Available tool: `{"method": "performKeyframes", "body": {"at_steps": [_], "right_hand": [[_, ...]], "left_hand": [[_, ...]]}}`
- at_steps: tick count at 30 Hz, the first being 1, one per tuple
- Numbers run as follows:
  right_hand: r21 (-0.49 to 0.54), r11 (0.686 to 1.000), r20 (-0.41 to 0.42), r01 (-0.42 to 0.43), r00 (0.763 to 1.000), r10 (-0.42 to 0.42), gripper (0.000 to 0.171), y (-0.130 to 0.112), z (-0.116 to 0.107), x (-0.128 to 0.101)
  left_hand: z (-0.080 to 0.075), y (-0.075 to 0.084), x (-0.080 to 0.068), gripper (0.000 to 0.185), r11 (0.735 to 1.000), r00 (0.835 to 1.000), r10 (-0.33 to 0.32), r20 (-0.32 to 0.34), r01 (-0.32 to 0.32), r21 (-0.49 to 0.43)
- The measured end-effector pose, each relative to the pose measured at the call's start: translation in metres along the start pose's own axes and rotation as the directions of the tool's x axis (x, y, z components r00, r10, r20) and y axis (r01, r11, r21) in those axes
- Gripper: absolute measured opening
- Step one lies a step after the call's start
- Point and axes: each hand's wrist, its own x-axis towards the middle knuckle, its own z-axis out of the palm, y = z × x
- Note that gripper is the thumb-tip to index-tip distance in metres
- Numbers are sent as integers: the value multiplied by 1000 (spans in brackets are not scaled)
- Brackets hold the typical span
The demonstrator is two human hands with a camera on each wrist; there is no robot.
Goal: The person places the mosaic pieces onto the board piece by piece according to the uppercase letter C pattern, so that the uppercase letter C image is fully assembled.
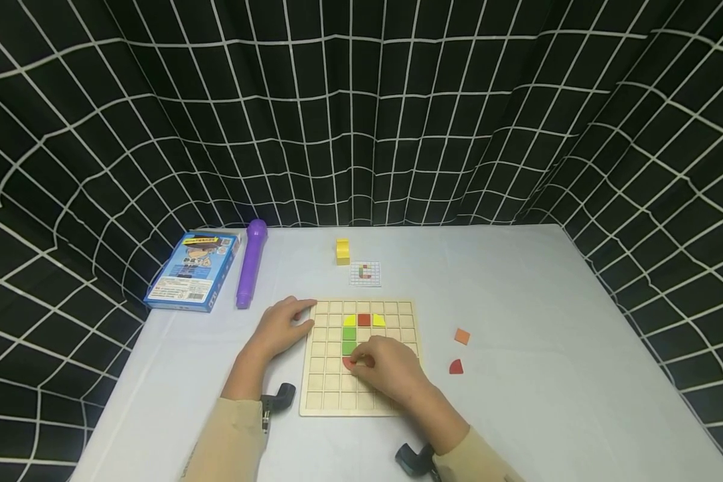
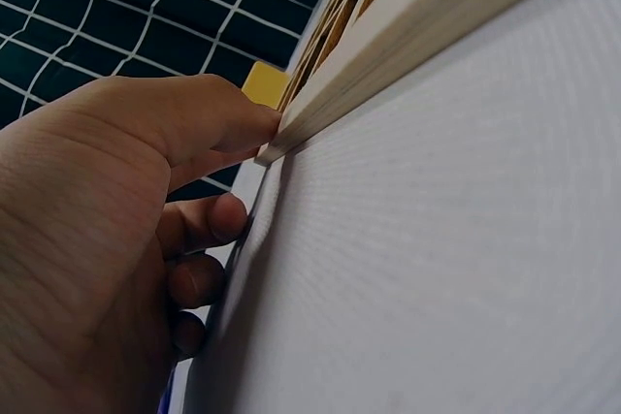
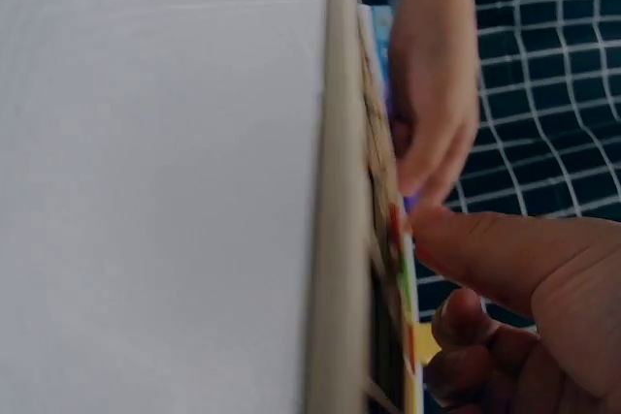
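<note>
Left hand: my left hand lies flat on the white table, fingers relaxed, fingertips against the left edge of the wooden grid board near its far left corner. It holds nothing. The left wrist view shows the thumb pressed to the board's corner edge.

Right hand: my right hand rests on the board's middle, fingers curled down, pinching a red quarter-round tile at the grid cell just below the green tile. The right wrist view shows my thumb against the red piece at the board's face; the rest of the grip is hidden.

Board: lies flat on the table in front of me, between my two forearms.

Tiles set: a yellow-green quarter-round, a red square and a yellow quarter-round side by side in a row; a green tile directly under the yellow-green one.

Loose tiles: an orange square and a red quarter-round on the table right of the board, apart from it and from each other.

Pattern card: small card just beyond the board's far edge.

Yellow blocks: stacked pair just behind the card.

Left of board: purple marker-like tube beside a blue box.

Backdrop: black cloth with white grid round the table.
</note>
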Motion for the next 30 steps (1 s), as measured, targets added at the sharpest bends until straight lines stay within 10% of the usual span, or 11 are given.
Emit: {"method": "performKeyframes", "body": {"at_steps": [18, 30], "right_hand": [[198, 917, -59, -346, 930, 364, 30, 71, -69, -29], [100, 871, -103, -481, 865, 490, 43, 109, -89, -45]], "left_hand": [[1, 3, -1, 49, 1000, 1000, -30, -5, 30, -6], [1, 5, -2, 48, 1000, 999, -30, -10, 30, -8]]}}
